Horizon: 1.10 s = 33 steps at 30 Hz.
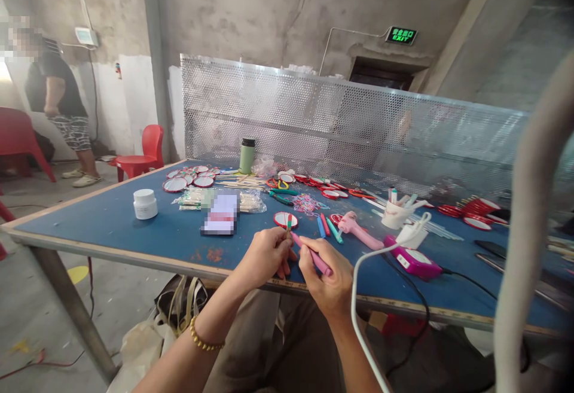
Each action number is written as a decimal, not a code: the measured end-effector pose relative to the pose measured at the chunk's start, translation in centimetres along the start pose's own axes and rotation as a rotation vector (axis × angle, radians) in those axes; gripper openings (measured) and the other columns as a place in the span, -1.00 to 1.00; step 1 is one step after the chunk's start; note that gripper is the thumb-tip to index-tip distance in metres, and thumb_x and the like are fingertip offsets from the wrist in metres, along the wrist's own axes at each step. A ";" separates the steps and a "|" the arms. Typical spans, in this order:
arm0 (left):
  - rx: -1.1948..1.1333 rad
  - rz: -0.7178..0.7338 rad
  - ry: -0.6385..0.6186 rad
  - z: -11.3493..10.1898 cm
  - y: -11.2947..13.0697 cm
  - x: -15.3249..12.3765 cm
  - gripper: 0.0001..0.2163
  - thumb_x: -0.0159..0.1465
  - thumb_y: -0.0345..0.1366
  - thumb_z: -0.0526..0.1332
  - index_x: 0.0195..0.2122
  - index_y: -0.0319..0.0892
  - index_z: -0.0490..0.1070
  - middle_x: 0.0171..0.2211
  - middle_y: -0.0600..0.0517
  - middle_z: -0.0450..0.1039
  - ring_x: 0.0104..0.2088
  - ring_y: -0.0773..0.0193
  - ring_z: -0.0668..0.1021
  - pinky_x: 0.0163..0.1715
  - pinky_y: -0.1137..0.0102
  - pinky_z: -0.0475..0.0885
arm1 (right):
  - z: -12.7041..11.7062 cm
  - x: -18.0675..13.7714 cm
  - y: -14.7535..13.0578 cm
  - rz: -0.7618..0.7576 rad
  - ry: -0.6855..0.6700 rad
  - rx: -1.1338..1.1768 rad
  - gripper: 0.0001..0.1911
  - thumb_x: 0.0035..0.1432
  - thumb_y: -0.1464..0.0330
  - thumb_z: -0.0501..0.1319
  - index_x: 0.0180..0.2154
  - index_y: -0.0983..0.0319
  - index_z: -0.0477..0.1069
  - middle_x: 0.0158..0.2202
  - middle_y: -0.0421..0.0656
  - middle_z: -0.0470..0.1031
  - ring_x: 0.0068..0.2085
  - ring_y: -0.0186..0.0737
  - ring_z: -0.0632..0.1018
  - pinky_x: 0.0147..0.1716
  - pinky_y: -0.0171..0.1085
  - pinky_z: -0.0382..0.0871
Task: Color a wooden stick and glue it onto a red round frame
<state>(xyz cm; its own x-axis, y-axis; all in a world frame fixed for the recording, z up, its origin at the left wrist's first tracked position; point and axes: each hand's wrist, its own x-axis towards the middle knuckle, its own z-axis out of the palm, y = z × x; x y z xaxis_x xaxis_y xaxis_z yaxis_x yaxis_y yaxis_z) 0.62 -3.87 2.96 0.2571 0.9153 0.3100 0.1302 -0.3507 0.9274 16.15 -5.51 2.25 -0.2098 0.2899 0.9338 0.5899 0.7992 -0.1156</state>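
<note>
Close to the table's front edge, my left hand (pixel 270 253) pinches a small, narrow piece with a red and green end (pixel 289 222), its lower part hidden by the fingers. My right hand (pixel 329 273) grips a pink marker (pixel 319 261), whose front end points at that piece; whether they touch I cannot tell. Just beyond my hands lies a round, red-rimmed white disc (pixel 282 219). To its right are a red marker (pixel 324 224), a blue marker (pixel 320 226) and a teal marker (pixel 335 231).
A blurred phone (pixel 220 213), a white jar (pixel 145 204) and a green bottle (pixel 247 155) stand or lie on the blue table (pixel 98 219). Pliers (pixel 281 196), a pink glue gun (pixel 361 232) and a magenta box (pixel 415 259) are around. A white cable (pixel 354 303) hangs near my right arm.
</note>
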 end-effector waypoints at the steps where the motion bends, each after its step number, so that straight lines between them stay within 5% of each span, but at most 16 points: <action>1: -0.001 -0.001 0.001 0.0 0.0 0.0 -0.81 0.30 -0.38 0.05 -0.46 -0.18 0.33 -0.68 0.14 0.38 -0.71 0.39 0.47 -0.73 0.58 0.34 | 0.0 0.0 0.0 0.003 0.005 0.000 -0.78 0.24 0.55 0.20 -0.11 0.21 0.49 -0.31 -0.11 0.59 -0.32 -0.19 0.59 -0.25 -0.22 0.47; 33: -0.025 -0.004 0.005 0.0 -0.4 0.2 -0.80 0.31 -0.36 0.07 -0.47 -0.18 0.33 -0.65 0.13 0.40 -0.71 0.38 0.48 -0.74 0.57 0.36 | 0.0 -0.2 0.2 -0.021 -0.007 0.031 -0.75 0.23 0.58 0.21 -0.09 0.23 0.48 -0.31 -0.12 0.58 -0.34 -0.22 0.57 -0.29 -0.24 0.45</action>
<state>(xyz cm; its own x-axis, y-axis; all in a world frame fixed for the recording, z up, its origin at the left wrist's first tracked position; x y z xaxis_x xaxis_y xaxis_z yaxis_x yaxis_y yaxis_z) 0.62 -3.52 2.68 0.2516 0.9178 0.3071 0.1075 -0.3418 0.9336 16.27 -5.43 2.04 -0.2269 0.2764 0.9339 0.5612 0.8208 -0.1066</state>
